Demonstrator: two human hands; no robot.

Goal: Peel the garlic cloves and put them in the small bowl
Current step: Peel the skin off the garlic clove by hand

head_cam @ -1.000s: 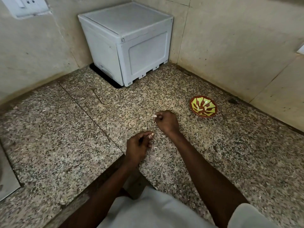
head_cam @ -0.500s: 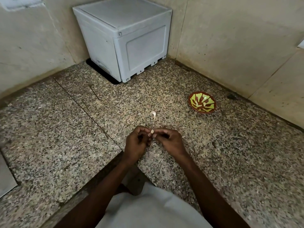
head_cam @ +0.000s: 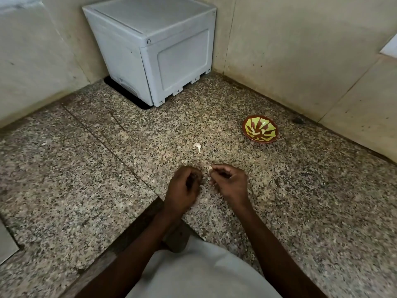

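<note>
My right hand (head_cam: 228,182) pinches a small pale garlic clove (head_cam: 210,168) between thumb and fingertips, just above the granite counter. My left hand (head_cam: 183,187) is a finger's width to its left with fingers curled inward; nothing shows in it. A second, loose garlic clove (head_cam: 197,146) lies on the counter a little beyond both hands. The small red-brown bowl with a green pattern (head_cam: 247,134) stands to the far right of the hands, near the wall, with a pale piece inside.
A grey plastic box (head_cam: 154,50) fills the back corner against the tiled walls. Small flakes of garlic skin (head_cam: 184,161) lie near the hands. The speckled counter (head_cam: 86,179) has a front edge just below my wrists, and a metal sheet edge (head_cam: 6,244) shows at far left.
My right hand came back from the loose clove toward me and met the left hand at a clove. Now the hands have drawn slightly apart, the clove staying in the right.
</note>
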